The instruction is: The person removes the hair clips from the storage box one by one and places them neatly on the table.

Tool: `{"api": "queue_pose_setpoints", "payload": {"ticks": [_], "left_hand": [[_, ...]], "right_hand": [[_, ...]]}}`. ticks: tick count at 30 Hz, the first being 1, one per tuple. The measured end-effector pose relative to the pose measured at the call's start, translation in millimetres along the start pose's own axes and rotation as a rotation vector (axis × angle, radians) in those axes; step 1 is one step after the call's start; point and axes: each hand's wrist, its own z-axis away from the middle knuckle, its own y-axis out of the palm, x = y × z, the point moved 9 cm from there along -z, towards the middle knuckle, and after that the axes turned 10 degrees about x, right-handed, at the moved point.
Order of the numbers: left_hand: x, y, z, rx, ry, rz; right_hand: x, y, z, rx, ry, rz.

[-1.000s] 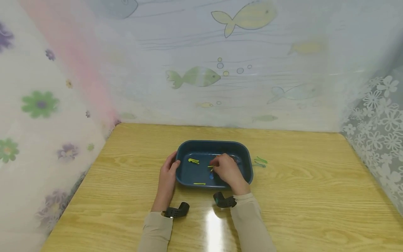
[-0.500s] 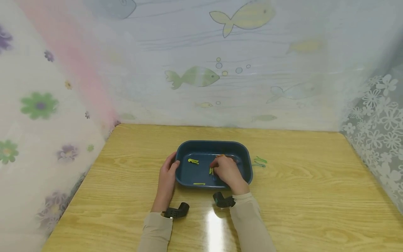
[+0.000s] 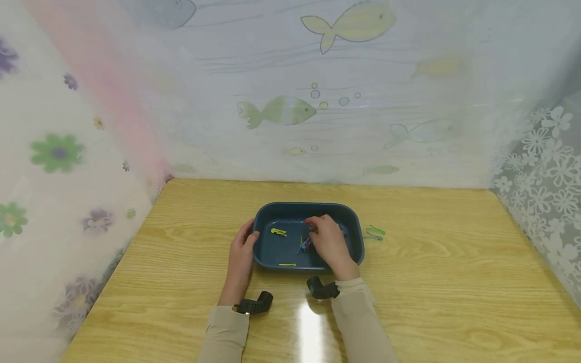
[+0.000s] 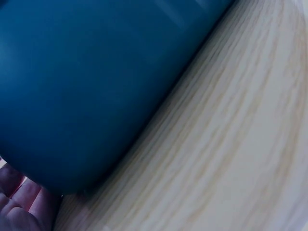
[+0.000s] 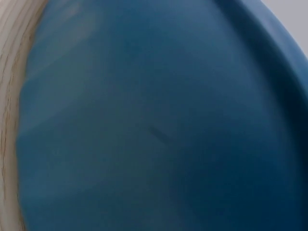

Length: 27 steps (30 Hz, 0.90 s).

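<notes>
In the head view, my left hand [image 3: 241, 247] holds the left end of a dark blue plastic basin [image 3: 283, 252], thumb over the rim and fingers along the outer wall. The left wrist view shows the fingers [image 4: 36, 199] at the basin's lower corner. Inside the basin, my right hand [image 3: 330, 242] is over the right half, index finger reaching forward, thumb close to a blue and pink clip [image 3: 305, 245]. A thin yellow clip [image 3: 299, 246] stands beside it. I cannot tell whether the right hand pinches a clip. Farther left lies another yellow clip [image 3: 279, 232].
A yellow piece [image 3: 287, 264] lies along the basin's near wall. Right of the basin, a green clip [image 3: 376, 230] and a pale blue clip [image 3: 374, 237] lie on the wooden table [image 3: 445, 262]. A fish-patterned curtain [image 3: 354, 136] hangs behind the table.
The right index finger has moved forward, away from the thumb. A yellow clip at the fingertips has shifted, and a blue and pink clip now shows there. The left hand has stayed put.
</notes>
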Motion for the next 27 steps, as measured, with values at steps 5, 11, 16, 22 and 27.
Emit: {"api": "queue_pose_setpoints", "payload": {"ticks": [5, 11, 16, 22, 27], "left_hand": [[1.6, 0.1, 0.2, 0.0, -0.011, 0.0], [-0.3, 0.0, -0.7, 0.002, 0.002, 0.002], [-0.1, -3.4, 0.2, -0.013, -0.006, -0.021], [0.2, -2.8, 1.0, -0.001, -0.015, -0.019], [1.6, 0.7, -0.4, 0.012, -0.023, -0.008]], "right_hand": [[-4.0, -5.7, 0.6, -0.066, 0.023, -0.034], [-2.8, 0.2, -0.2, 0.018, 0.014, -0.006], [1.6, 10.8, -1.5, 0.14, -0.007, 0.02], [1.0, 15.5, -1.1, 0.194, -0.015, 0.003], [-6.0, 14.0, -1.5, 0.214, -0.007, -0.044]]}}
